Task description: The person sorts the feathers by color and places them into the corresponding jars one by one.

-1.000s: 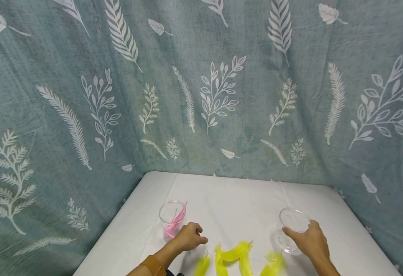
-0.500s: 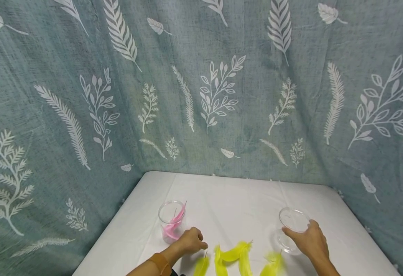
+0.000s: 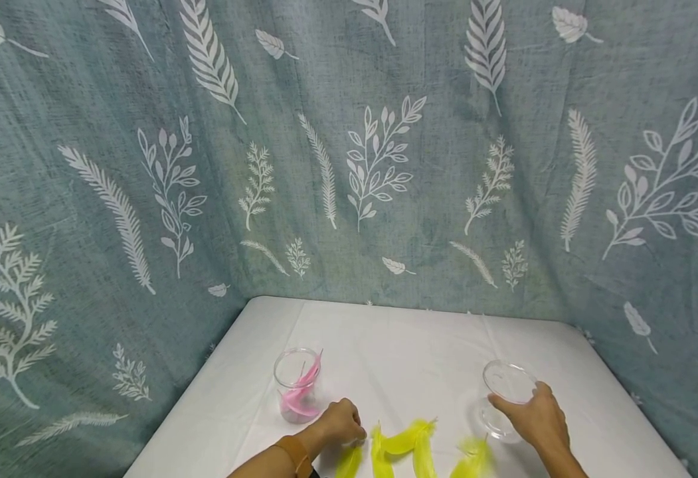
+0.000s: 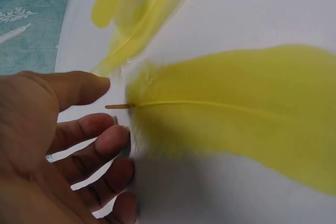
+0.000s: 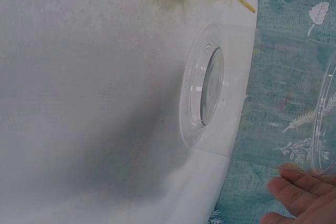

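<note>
My left hand (image 3: 344,422) is at the near left of the white table. In the left wrist view, its thumb and forefinger lie on either side of the bare quill of a yellow feather (image 4: 220,103), with a gap around it. The feather lies flat, vane pointing away from the palm. At the right, my right hand (image 3: 538,416) holds a clear plastic jar (image 3: 500,425) near its rim, thumb on one side and fingers on the other. The jar stands upright and nothing shows inside it. In the right wrist view, fingertips (image 5: 286,187) touch the jar's wall near the rim.
Another clear jar (image 3: 296,358) at the left holds pink feathers (image 3: 301,395). Several yellow feathers (image 3: 405,439) lie along the table's near side between the hands, and one fluffy yellow feather (image 3: 473,458) lies near the right jar. A leaf-patterned curtain (image 3: 396,166) encloses the table.
My left hand has moved right and toward the near edge, from beside the pink-feather jar to the quill of the leftmost yellow feather. My right hand and its jar have stayed in place.
</note>
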Demonstrator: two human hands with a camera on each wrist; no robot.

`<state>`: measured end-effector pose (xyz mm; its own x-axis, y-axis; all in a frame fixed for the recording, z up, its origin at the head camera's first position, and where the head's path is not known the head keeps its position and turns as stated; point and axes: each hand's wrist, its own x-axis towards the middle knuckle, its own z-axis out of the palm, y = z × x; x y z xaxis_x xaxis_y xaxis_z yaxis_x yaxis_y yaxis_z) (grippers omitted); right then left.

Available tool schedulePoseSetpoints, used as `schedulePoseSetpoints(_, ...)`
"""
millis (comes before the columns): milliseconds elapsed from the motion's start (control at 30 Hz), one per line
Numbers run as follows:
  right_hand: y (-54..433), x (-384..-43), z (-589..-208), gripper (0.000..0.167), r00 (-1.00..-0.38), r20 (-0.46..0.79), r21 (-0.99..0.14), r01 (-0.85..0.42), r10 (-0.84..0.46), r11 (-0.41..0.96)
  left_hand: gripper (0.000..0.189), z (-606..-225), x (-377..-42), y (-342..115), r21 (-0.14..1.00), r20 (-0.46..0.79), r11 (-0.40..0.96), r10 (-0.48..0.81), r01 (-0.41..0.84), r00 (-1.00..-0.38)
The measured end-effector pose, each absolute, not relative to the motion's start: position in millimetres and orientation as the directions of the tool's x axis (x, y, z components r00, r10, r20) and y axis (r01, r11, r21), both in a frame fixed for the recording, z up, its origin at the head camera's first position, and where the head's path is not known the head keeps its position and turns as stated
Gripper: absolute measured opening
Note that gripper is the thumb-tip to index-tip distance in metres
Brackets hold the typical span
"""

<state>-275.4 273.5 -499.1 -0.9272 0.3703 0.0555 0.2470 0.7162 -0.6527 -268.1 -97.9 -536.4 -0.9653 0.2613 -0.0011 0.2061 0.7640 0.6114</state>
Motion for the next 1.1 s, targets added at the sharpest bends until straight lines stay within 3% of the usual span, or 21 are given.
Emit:
schedulePoseSetpoints(333,272,-276,-499,0.133,-0.931,0.059,-0.66,0.234,0.359,0.714,0.017,-535,-266,-98,0.613,-0.046,0.772,0.248,0.169,-0.968)
schedulePoseSetpoints(633,271,-277,-498,0.131,-0.928,0.052,-0.655,0.247,0.369,0.714,0.017,-535,-267,-102,0.652,0.012,0.741,0.206,0.164,-0.978)
schedulePoseSetpoints(800,273,-276,-499,0.13,-0.929,0.059,-0.654,0.242,0.366,0.717,0.018,-524,-269,-102,0.716,0.042,0.683,0.162,0.143,-0.986)
schedulePoseSetpoints(1100,272,-276,-500,0.132,-0.921,0.053,-0.647,0.262,0.386,0.716,0.016,-506,-273,-96,0.875,-0.011,0.485,0.043,0.011,-0.999)
